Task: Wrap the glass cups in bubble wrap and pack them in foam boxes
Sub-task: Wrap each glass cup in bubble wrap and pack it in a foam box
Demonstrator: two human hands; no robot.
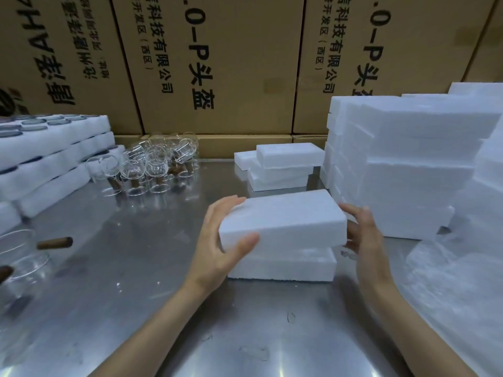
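Both hands hold a white foam lid point(283, 219) tilted above a foam box point(283, 265) that sits on the steel table point(136, 268) at centre. The left hand point(217, 240) curls round the lid's left end, thumb on the near face and fingers over the far top edge; the right hand point(364, 232) grips the right end, fingers wrapped against its side. The lid's near edge is lifted off the box while its right near corner is close to the box top, though whether they touch there is hard to tell. To the far left of the box stands a cluster of glass cups point(152, 164) with brown stems, upright on clear round feet. Farther left lie stacked foam trays point(54, 159) (dark round shapes show in the top one's recesses). At the near left edge another glass cup point(21, 254) lies on its side, its brown stem pointing right. Behind the held lid a small pile of foam pieces point(283, 164) rests on the table, and to the right rises a tall stack of foam boxes point(402, 164). Bubble wrap point(457, 289) spills over the near right corner. Cardboard cartons point(217, 63) printed with black characters stand along the far side.
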